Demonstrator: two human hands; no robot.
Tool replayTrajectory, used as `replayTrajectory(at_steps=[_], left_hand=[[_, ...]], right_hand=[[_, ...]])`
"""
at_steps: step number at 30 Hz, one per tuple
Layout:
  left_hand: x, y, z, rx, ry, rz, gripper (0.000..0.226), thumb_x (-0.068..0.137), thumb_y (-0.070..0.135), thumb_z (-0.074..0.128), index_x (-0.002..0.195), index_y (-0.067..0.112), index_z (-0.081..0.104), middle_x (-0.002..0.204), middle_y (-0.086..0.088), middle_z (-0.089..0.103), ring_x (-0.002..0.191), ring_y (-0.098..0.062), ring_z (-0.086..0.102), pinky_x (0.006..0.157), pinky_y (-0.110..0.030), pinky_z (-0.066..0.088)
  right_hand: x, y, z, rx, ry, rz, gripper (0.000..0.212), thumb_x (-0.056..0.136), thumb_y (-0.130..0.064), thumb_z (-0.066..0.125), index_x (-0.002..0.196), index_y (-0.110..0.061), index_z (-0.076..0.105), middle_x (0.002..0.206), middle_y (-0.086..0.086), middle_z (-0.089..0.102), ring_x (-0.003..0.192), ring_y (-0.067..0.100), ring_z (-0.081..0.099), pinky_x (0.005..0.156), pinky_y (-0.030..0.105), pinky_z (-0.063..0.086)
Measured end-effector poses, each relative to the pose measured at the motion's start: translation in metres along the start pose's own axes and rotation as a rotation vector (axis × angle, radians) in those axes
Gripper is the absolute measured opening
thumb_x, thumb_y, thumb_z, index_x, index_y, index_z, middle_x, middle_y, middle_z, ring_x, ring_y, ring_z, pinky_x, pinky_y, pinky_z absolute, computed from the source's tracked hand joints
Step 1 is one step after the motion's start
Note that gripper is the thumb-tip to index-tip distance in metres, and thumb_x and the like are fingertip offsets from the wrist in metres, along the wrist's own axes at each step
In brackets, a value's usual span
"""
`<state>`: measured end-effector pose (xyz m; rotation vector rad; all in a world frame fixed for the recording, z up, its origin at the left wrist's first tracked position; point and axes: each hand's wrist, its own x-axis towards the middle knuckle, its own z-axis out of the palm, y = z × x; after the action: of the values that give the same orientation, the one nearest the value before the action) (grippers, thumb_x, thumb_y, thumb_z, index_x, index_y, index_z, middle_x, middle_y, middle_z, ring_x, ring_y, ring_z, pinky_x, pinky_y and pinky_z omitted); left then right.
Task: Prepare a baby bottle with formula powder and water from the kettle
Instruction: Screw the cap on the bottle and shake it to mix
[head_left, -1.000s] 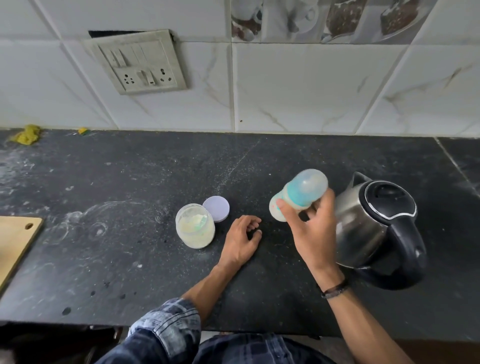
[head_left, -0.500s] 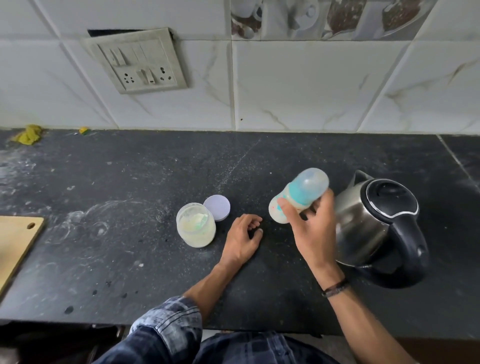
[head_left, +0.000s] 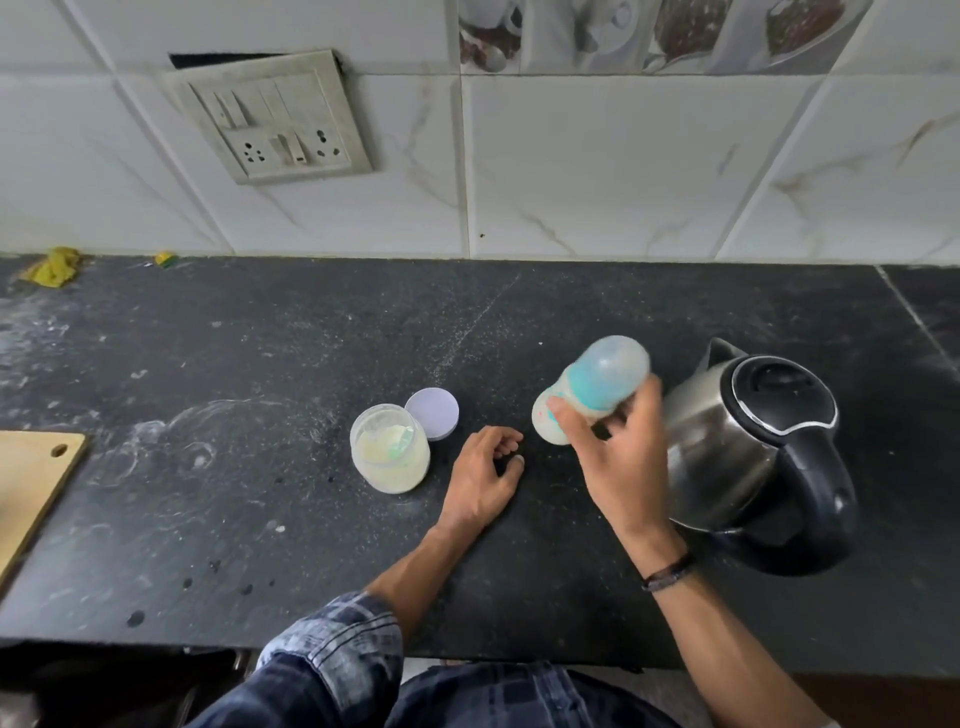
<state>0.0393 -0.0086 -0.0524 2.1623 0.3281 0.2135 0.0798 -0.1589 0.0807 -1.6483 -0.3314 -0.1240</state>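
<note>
My right hand (head_left: 621, 457) grips a capped baby bottle (head_left: 592, 387) with a teal collar and clear cap, held tilted above the dark counter; it looks motion-blurred and holds whitish liquid. My left hand (head_left: 485, 475) rests on the counter with fingers curled, holding nothing. An open formula jar (head_left: 389, 449) with pale powder and a green scoop stands left of that hand, its lilac lid (head_left: 432, 414) lying behind it. The steel kettle (head_left: 748, 447) with black lid and handle stands just right of my right hand.
A wooden cutting board (head_left: 31, 478) lies at the left edge of the black stone counter (head_left: 260, 338). A switch and socket plate (head_left: 270, 117) hangs on the tiled wall. Yellow scraps (head_left: 52, 266) sit at the back left corner.
The bottle has shifted slightly up and left in my right hand and now looks blurred. My left hand, the jar and the kettle stay where they were.
</note>
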Motion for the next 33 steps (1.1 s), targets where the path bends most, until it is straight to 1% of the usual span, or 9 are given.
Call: replayTrajectory(at_steps=[2,6,10,13,17,20,24,28,33], left_hand=[[0.002,0.002,-0.002,-0.012,0.018,0.013,0.026,0.088,0.014,0.068,0.106,0.032,0.061,0.095,0.02,0.058,0.096,0.001,0.055,0.082,-0.005,0.038],[0.001,0.001,-0.002,0.017,0.016,0.014,0.028,0.088,0.015,0.068,0.106,0.034,0.057,0.093,0.023,0.055,0.096,0.008,0.052,0.08,-0.002,0.036],[0.004,-0.001,-0.001,-0.025,0.023,0.016,0.026,0.088,0.016,0.068,0.11,0.029,0.063,0.097,0.019,0.06,0.096,0.0,0.056,0.084,-0.007,0.041],[0.003,-0.003,0.0,-0.01,0.021,0.005,0.026,0.088,0.017,0.067,0.113,0.025,0.066,0.098,0.016,0.062,0.096,-0.004,0.058,0.086,-0.011,0.044],[0.003,-0.003,0.0,-0.03,0.023,0.018,0.026,0.089,0.017,0.067,0.113,0.025,0.066,0.099,0.015,0.063,0.096,-0.005,0.059,0.086,-0.016,0.047],[0.005,-0.004,0.0,-0.01,0.024,0.007,0.026,0.088,0.016,0.067,0.113,0.024,0.067,0.099,0.015,0.063,0.097,-0.004,0.058,0.086,-0.013,0.045],[0.0,-0.003,0.002,-0.024,0.022,0.016,0.027,0.088,0.016,0.068,0.108,0.032,0.062,0.097,0.02,0.06,0.097,0.0,0.056,0.084,-0.007,0.041],[0.003,-0.002,0.0,0.013,0.017,0.01,0.026,0.088,0.017,0.068,0.108,0.032,0.061,0.096,0.022,0.058,0.098,0.003,0.054,0.083,-0.005,0.039],[0.006,-0.002,-0.001,-0.002,0.028,0.02,0.026,0.088,0.016,0.068,0.107,0.033,0.061,0.095,0.021,0.058,0.096,0.002,0.055,0.082,-0.005,0.04]], right_hand=[[-0.004,-0.002,0.001,0.072,0.074,-0.063,0.06,0.081,-0.046,0.086,0.127,-0.036,0.049,0.122,-0.019,0.069,0.111,0.01,0.072,0.091,0.031,0.062],[-0.004,-0.003,0.008,0.007,-0.036,0.042,0.065,0.075,-0.05,0.086,0.126,-0.028,0.051,0.118,-0.015,0.07,0.108,0.01,0.072,0.092,0.042,0.062],[-0.006,-0.008,0.004,0.076,0.114,-0.113,0.061,0.082,-0.046,0.085,0.128,-0.031,0.049,0.123,-0.007,0.068,0.114,0.012,0.07,0.094,0.03,0.06],[0.003,-0.008,0.003,0.035,0.04,0.023,0.06,0.08,-0.036,0.089,0.126,-0.03,0.05,0.119,-0.018,0.068,0.11,0.006,0.071,0.096,0.037,0.061],[-0.002,-0.003,-0.006,0.07,0.125,-0.079,0.063,0.082,-0.044,0.086,0.131,-0.032,0.048,0.123,-0.011,0.069,0.115,0.013,0.071,0.095,0.034,0.06],[0.001,0.004,-0.004,-0.044,0.021,0.041,0.067,0.08,-0.041,0.088,0.131,-0.022,0.051,0.122,-0.011,0.068,0.111,0.011,0.071,0.096,0.043,0.06],[-0.009,0.006,-0.005,0.056,0.086,-0.031,0.058,0.082,-0.052,0.085,0.127,-0.04,0.051,0.121,-0.016,0.07,0.111,0.011,0.072,0.089,0.025,0.061],[-0.001,0.013,0.004,-0.029,-0.042,0.095,0.061,0.081,-0.04,0.088,0.127,-0.029,0.051,0.116,-0.014,0.07,0.108,0.013,0.072,0.094,0.046,0.06],[0.0,0.003,0.002,0.08,0.032,0.011,0.057,0.082,-0.045,0.086,0.126,-0.037,0.049,0.121,-0.011,0.07,0.112,0.013,0.072,0.09,0.032,0.062]])
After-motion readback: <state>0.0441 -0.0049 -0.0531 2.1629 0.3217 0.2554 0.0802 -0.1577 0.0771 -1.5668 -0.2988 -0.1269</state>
